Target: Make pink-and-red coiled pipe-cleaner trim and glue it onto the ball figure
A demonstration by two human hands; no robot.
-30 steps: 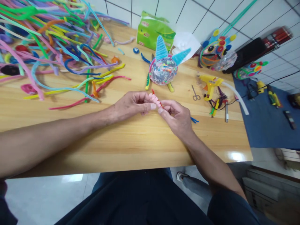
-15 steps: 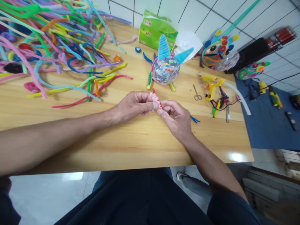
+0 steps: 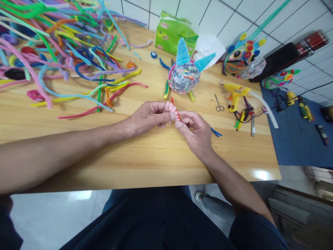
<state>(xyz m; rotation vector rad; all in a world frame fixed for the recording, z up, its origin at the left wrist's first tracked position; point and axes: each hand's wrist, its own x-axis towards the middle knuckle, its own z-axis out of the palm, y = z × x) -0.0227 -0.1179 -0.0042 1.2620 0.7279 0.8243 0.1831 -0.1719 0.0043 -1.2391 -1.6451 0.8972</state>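
Note:
Between my two hands is a small pink and red pipe-cleaner piece [image 3: 173, 108], its pink loops running along a red edge and a red tip sticking up. My left hand [image 3: 156, 114] is closed, pinching the pink side between thumb and fingers. From the other side my right hand [image 3: 196, 131] is closed on its lower red end with thumb and forefinger. Just beyond the hands stands a clear ball filled with coloured bits [image 3: 184, 78], wearing two light-blue pipe-cleaner ears [image 3: 183, 52]. Pliers with yellow-green handles [image 3: 166, 89] lie partly hidden behind it.
Loose pipe cleaners [image 3: 78, 62] heap over the left side of the table. At the back stands a green tissue pack [image 3: 175, 34]. To the right lie small scissors [image 3: 219, 105], a yellow glue gun [image 3: 235, 93], decorated balls [image 3: 239, 57] and a dark red flask [image 3: 309, 45].
Both hands keep their pinch on the pipe-cleaner piece, which has shifted very slightly. Nothing else on the table has visibly moved.

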